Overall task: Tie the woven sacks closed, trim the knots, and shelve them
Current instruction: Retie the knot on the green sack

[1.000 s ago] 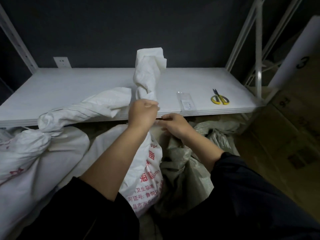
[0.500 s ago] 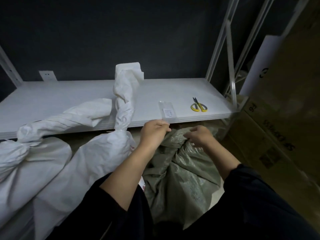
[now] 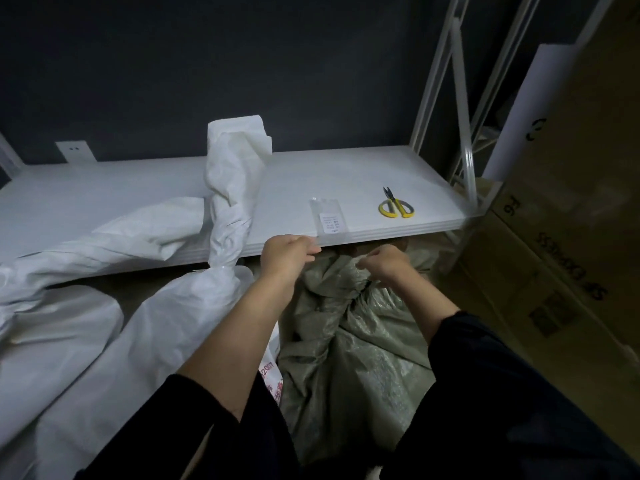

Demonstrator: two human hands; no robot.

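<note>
Against a dark wall, a white shelf (image 3: 104,202) carries yellow-handled scissors (image 3: 394,207) near its right end. Just below its front edge, your left hand (image 3: 287,258) and right hand (image 3: 388,266) each clutch the bunched mouth of a grey-green woven sack (image 3: 346,341), which stands between a tied white sack (image 3: 156,341) and cardboard boxes (image 3: 554,271).

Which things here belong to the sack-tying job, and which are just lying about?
In the job: grey-green sack, gripped by left hand and right hand; twisted white sack; yellow scissors; shelf.
Lying about: cardboard boxes; label sleeve; wall socket.
</note>
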